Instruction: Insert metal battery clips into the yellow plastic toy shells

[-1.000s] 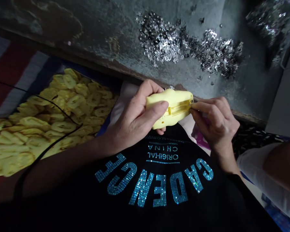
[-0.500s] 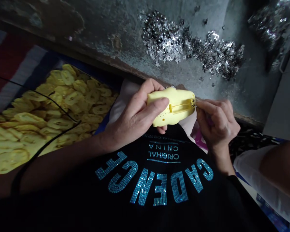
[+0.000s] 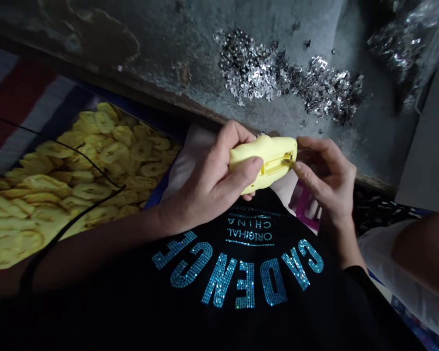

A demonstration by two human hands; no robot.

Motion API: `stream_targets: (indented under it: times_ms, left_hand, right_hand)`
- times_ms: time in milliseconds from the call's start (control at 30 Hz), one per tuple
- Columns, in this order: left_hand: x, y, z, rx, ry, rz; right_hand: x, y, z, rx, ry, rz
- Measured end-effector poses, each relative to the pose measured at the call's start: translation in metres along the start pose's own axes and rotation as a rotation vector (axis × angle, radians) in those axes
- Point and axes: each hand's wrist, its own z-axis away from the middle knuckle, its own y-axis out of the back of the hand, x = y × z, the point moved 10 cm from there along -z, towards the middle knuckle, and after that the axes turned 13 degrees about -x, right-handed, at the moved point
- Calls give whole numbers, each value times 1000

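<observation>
Yellow and slotted along one face, a casing (image 3: 265,150) is being held near the edge of a grey table (image 3: 161,56) by the left hand (image 3: 215,178), its thumb being pressed on the front and its fingers being curled behind. The casing's slotted end is being met by the right hand (image 3: 331,178), whose thumb and forefinger are being held parted, while metal pieces (image 3: 250,70) are being borne by the table.

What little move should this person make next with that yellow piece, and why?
Probably a gentle press with the right hand on the small dark piece. It sits at one end of the slot, the right thumb is close by, and the left hand holds the yellow casing. Whether it is fully seated, I can't tell.
</observation>
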Motion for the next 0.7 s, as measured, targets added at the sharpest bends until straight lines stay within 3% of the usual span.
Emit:
stream_targets:
  times_ms: [100,200,333,467,600,700]
  left_hand:
    - [31,-15,6,-33,-219,-369]
    - [42,-29,10,-60,-288,-550]
    - [37,-43,10,-238,-253,-585]
    - [26,-42,3,-427,-221,-489]
    - [18,-57,-6,-670,-334,-786]
    - [15,-65,-7,-752,-420,-877]
  right_hand:
    - [17,-9,-9,-97,-40,-182]
    - [22,-14,-14,-106,-32,-230]
    - [24,-15,-9,-10,32,-268]
    - [24,-8,10,170,164,-284]
    - [16,0,26,281,313,-210]
    - [15,2,32,289,351,-187]
